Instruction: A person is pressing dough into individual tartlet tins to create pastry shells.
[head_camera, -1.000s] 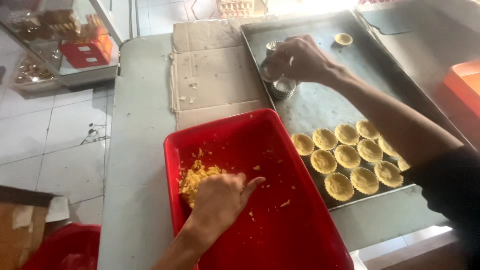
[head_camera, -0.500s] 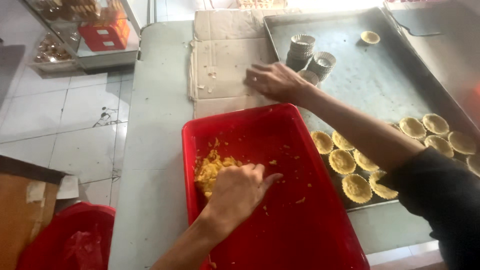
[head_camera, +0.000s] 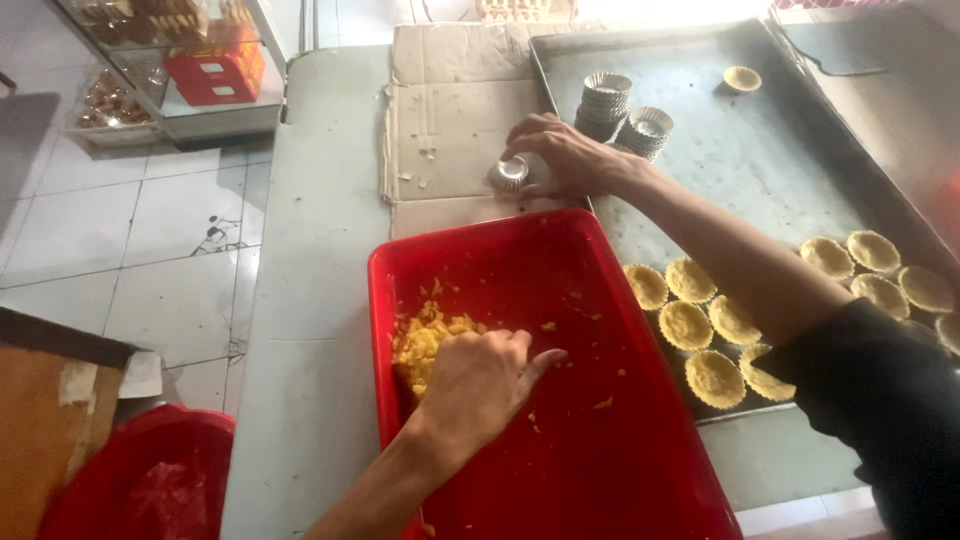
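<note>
My left hand (head_camera: 485, 380) rests inside a red plastic tray (head_camera: 610, 470), its fingers closed on a clump of yellow crumbly dough (head_camera: 428, 340) at the tray's left side. My right hand (head_camera: 565, 155) reaches across to the flattened cardboard (head_camera: 450, 120) and holds a small fluted metal tart mould (head_camera: 509, 173) on its side. Two stacks of the same moulds (head_camera: 625, 110) stand on the big metal baking sheet (head_camera: 760, 170) just behind that hand. Several dough-lined tart shells (head_camera: 715, 325) sit in rows at the sheet's near right.
One lone filled shell (head_camera: 742, 78) lies at the sheet's far edge. A glass display case (head_camera: 170, 70) with red boxes stands on the tiled floor to the left. A red bucket (head_camera: 140, 480) and a brown cardboard box (head_camera: 40, 430) sit at lower left beside the grey table (head_camera: 310, 300).
My right hand left the mould stacks on the baking sheet and moved left onto the cardboard, now holding one mould. My left hand stayed in the dough. The camera view shifted left.
</note>
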